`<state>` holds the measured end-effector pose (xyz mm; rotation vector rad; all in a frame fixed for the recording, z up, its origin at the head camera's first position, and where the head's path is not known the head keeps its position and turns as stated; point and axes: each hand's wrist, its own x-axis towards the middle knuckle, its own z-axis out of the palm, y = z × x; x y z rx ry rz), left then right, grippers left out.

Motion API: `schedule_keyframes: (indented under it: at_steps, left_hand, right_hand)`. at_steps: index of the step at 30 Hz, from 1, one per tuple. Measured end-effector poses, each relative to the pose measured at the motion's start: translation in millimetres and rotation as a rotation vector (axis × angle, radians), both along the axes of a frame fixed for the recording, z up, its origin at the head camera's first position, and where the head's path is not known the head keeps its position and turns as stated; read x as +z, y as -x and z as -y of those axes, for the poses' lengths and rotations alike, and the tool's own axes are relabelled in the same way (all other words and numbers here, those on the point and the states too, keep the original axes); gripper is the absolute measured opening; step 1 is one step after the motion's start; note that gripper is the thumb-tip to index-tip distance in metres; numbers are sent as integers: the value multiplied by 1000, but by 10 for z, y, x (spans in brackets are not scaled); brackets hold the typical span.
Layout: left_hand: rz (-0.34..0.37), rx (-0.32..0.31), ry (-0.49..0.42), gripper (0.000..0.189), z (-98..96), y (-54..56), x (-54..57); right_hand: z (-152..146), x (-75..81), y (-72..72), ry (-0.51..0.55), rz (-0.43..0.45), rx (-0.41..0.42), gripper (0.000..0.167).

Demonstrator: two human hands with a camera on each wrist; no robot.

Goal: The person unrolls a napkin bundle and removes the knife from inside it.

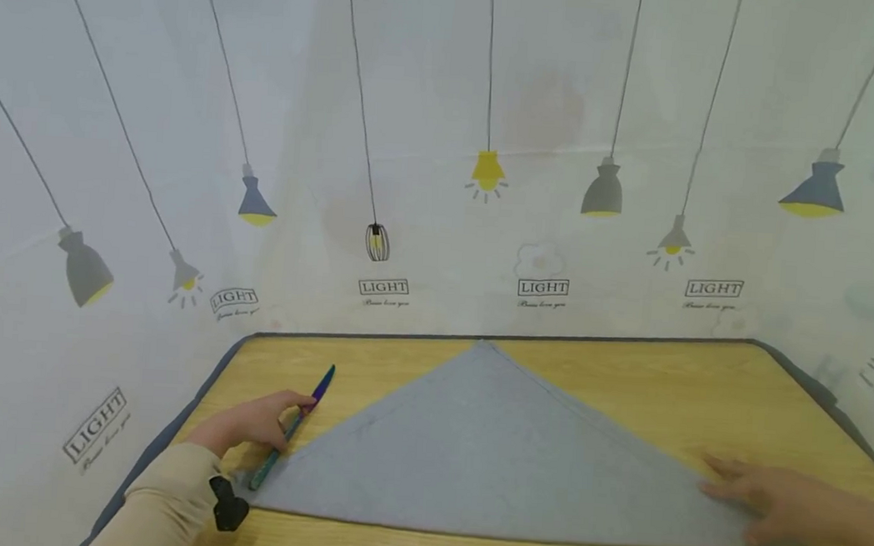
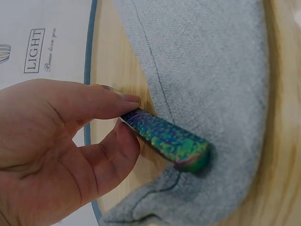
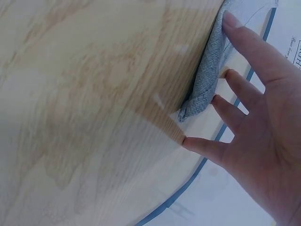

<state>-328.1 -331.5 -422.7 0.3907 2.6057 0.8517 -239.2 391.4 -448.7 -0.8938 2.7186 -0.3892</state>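
Observation:
A grey cloth [image 1: 501, 461] lies folded into a triangle, its long edge along the near side and its peak toward the back. My left hand [image 1: 258, 421] pinches a knife [image 1: 293, 428] with an iridescent blue-green handle between thumb and fingers, over the cloth's left corner. The knife slants, blade end away from me; in the left wrist view its mottled handle end [image 2: 174, 141] is above the cloth. My right hand [image 1: 783, 503] is at the cloth's right corner with fingers spread. In the right wrist view, its thumb [image 3: 249, 44] touches the folded cloth edge [image 3: 207, 77].
Beneath everything is a light wood-grain table [image 1: 625, 385] with a dark edge at the back and sides. A white sheet [image 1: 448, 98] printed with hanging lamps and the word LIGHT rises behind and beside it. A black device [image 1: 227, 506] is strapped at the left wrist.

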Motion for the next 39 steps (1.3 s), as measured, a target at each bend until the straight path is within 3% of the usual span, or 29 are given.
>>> schedule_keyframes:
  at_steps: [6,15,22,27,33,39]
  left_hand:
    - [8,7,65,88,-89,7,-76]
    - [50,6,73,91,-189,25,20]
    - [77,40,10,94,-115,181,99]
    - [100,57,-69,94,-100,216,116]
    - [50,21,-119,90,-69,229,168]
    - [0,-2,-91,81,-133,402,222]
  right_hand:
    - [-99,-2,-39,-1,-51,45,64]
    - [-159,-175,-67,133,-97,121,66]
    - [-88,-174,5,48,-135,123,64]
    - [-66,-170,22,52,-84,108,66]
    - [36,-19,30,-22,42,-9,65]
    - [40,29,1,-5,26,11,64]
